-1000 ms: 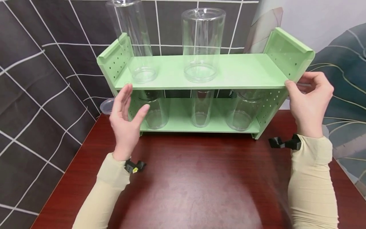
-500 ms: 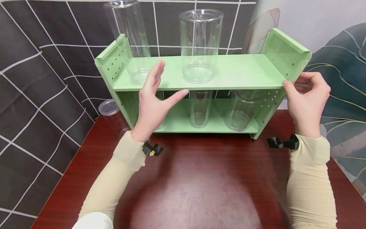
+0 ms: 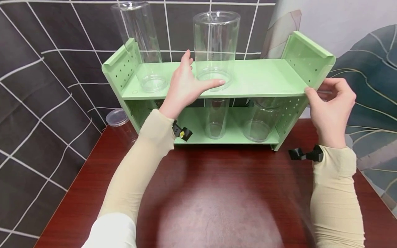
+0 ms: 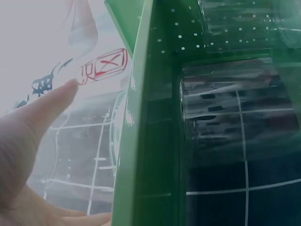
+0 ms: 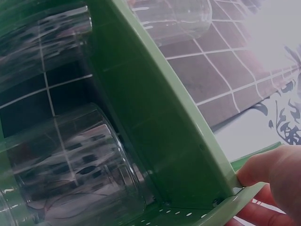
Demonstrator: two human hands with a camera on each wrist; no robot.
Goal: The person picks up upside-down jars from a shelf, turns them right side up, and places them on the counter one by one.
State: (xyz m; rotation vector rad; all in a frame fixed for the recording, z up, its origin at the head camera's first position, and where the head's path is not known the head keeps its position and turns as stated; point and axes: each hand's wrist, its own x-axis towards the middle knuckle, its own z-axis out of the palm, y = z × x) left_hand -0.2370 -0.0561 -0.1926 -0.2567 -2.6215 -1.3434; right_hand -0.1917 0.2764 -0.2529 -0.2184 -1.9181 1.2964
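Note:
A light green two-tier shelf (image 3: 260, 77) stands against the tiled backdrop. On its top board are a wide clear plastic jar (image 3: 217, 38) and, to the left, a taller, slimmer clear jar (image 3: 142, 38). My left hand (image 3: 183, 84) is at the wide jar's left side, fingers extended and thumb stretched across its front near the base. In the left wrist view, the thumb (image 4: 47, 110) and fingers stand spread apart. With the thumb on the front edge and fingers behind the right side panel, my right hand (image 3: 333, 106) grips the shelf.
The lower tier holds a narrow clear jar (image 3: 216, 120) and a wider one (image 3: 260, 124); my left arm covers its left part. A lidded clear jar (image 3: 119, 119) stands on the red-brown table (image 3: 217, 193) left of the shelf. A patterned curtain (image 3: 375, 103) hangs at the right.
My left hand has moved right and up, from the shelf's left front to the wide jar. My right hand keeps its grip on the side panel; the jars have not moved.

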